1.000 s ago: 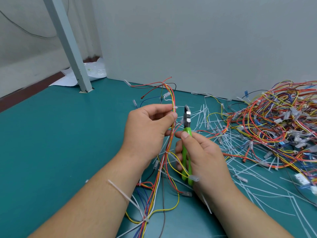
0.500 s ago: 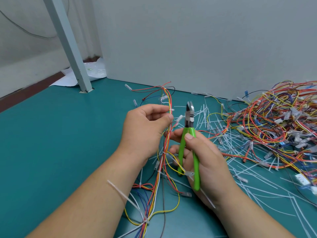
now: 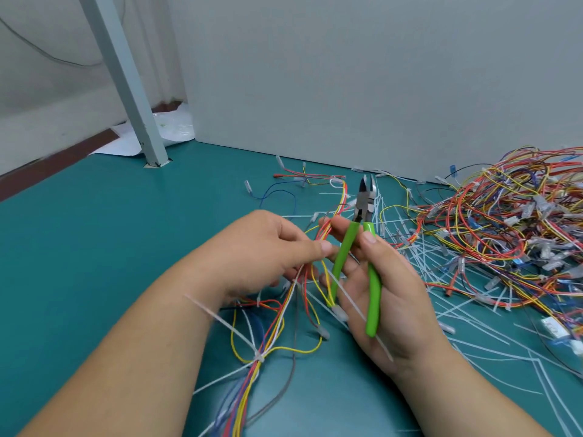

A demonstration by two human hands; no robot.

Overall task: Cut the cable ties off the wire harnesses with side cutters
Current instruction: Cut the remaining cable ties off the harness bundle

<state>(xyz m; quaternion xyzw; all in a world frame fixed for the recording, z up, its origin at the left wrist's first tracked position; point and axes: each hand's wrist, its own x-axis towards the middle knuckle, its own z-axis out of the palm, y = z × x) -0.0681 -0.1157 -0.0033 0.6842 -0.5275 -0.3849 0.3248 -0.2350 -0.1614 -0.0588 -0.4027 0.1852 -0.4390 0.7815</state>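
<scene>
Left hand pinched multicoloured wire harness; right hand gripped green-handled steel side cutters, newly reopened, ready for next cut.

Grey post on teal tabletop, white plastic sheet behind

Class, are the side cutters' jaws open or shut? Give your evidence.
Open. The side cutters in the right hand show a gap between their blade tips, and the green handles splay apart.

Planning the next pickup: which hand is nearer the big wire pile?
Right. The right hand, holding the cutters, sits just left of the pile; the left hand, pinching a harness, is farther left.
</scene>
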